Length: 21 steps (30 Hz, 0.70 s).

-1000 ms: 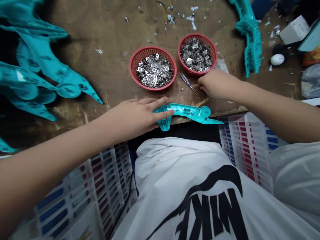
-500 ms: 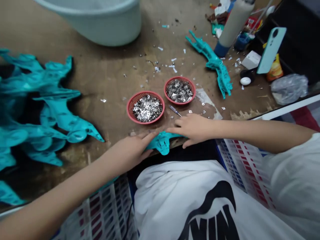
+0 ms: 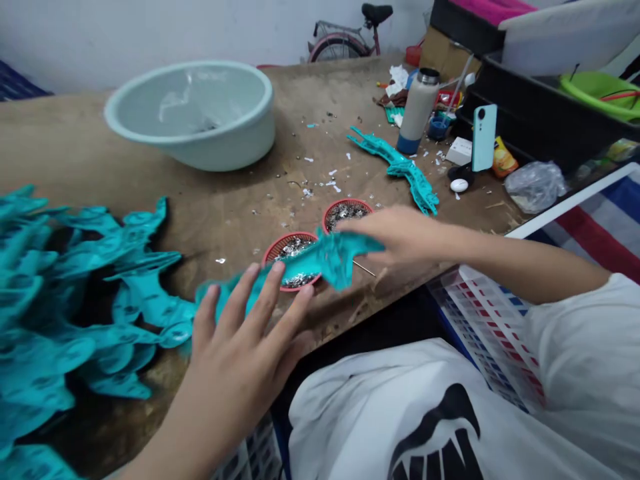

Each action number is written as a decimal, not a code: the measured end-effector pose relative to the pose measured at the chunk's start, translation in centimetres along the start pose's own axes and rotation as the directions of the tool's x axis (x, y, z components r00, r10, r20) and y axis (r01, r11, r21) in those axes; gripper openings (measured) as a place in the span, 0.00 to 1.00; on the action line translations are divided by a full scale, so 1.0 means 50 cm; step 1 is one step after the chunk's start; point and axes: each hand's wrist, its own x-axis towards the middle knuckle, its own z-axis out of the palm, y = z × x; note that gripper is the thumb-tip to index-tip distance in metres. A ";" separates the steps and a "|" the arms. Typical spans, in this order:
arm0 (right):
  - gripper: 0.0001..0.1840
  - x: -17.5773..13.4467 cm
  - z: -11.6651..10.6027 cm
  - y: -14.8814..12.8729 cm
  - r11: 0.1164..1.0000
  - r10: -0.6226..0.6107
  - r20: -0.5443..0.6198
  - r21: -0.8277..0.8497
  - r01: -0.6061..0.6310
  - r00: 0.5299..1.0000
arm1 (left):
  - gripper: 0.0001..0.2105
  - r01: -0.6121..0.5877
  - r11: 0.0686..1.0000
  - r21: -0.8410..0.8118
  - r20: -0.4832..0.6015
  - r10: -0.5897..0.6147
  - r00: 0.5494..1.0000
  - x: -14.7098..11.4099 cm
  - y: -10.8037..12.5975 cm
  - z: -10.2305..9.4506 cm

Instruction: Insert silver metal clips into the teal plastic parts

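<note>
A long teal plastic moulded part point(image 3: 337, 259), blurred by motion, is lifted above the front edge of the table. My right hand point(image 3: 403, 233) grips its right end, with the fingertips partly hidden behind it. My left hand point(image 3: 245, 347) has its fingers spread over the part's left stretch; whether they touch it I cannot tell. Behind the part stand two red baskets of small metal clips, the front basket point(image 3: 273, 248) partly covered and the back basket point(image 3: 347, 202) near my right hand. A thin metal shaft point(image 3: 364, 268) shows below the part.
Similar teal parts point(image 3: 135, 293) are heaped at the left, and one teal part point(image 3: 395, 163) lies farther back. A pale basin point(image 3: 225, 150) stands at the back left. At the right are a bottle point(image 3: 417, 110), a phone point(image 3: 484, 137) on a stand and a plastic bag point(image 3: 536, 187).
The teal part has risen from the table edge in my right hand. My left hand has turned and spread its fingers. My view has tilted up, showing the wall and a bicycle.
</note>
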 end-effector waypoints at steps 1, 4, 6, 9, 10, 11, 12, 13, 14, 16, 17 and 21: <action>0.43 0.009 -0.022 0.039 0.996 0.093 -0.102 -0.008 -0.094 0.990 | 0.37 -0.016 0.999 0.041 -0.012 0.016 1.000 -0.003 0.005 -0.002; 0.44 0.040 -0.087 0.183 0.890 0.441 -0.333 0.045 -0.453 0.833 | 0.31 -0.124 0.992 0.039 -0.019 0.125 0.992 -0.003 0.014 0.010; 0.38 0.055 -0.107 0.273 0.726 0.672 -0.354 0.138 -0.674 0.651 | 0.24 -0.162 0.987 0.016 -0.017 0.162 0.987 0.003 0.010 0.030; 0.27 0.059 -0.091 0.361 0.564 0.812 -0.322 0.217 -0.797 0.487 | 0.21 -0.161 0.985 -0.059 0.050 0.164 0.985 0.013 -0.006 0.061; 0.26 0.057 -0.076 0.378 0.538 0.831 -0.304 0.225 -0.812 0.466 | 0.22 -0.159 0.983 -0.088 0.086 0.166 0.982 0.015 -0.012 0.068; 0.25 0.054 -0.060 0.392 0.520 0.844 -0.284 0.228 -0.823 0.454 | 0.22 -0.161 0.981 -0.111 0.116 0.173 0.978 0.015 -0.018 0.074; 0.24 0.052 -0.044 0.404 0.503 0.856 -0.264 0.228 -0.834 0.444 | 0.23 -0.168 0.978 -0.124 0.139 0.185 0.973 0.015 -0.023 0.079; 0.23 0.050 -0.028 0.416 0.490 0.865 -0.245 0.223 -0.843 0.438 | 0.23 -0.180 0.975 -0.128 0.151 0.198 0.968 0.014 -0.027 0.083; 0.22 0.049 -0.015 0.428 0.484 0.869 -0.230 0.212 -0.849 0.438 | 0.24 -0.192 0.973 -0.124 0.156 0.211 0.965 0.013 -0.031 0.087; 0.20 0.052 0.006 0.454 0.489 0.867 -0.214 0.181 -0.853 0.451 | 0.25 -0.208 0.972 -0.114 0.161 0.224 0.961 0.011 -0.038 0.094; 0.20 0.055 0.014 0.466 0.498 0.861 -0.213 0.164 -0.851 0.463 | 0.26 -0.211 0.971 -0.113 0.164 0.228 0.960 0.010 -0.040 0.098; 0.25 0.067 0.035 0.507 0.672 0.730 -0.243 0.088 -0.735 0.639 | 0.25 -0.240 0.963 -0.126 0.202 0.261 0.944 0.007 -0.050 0.109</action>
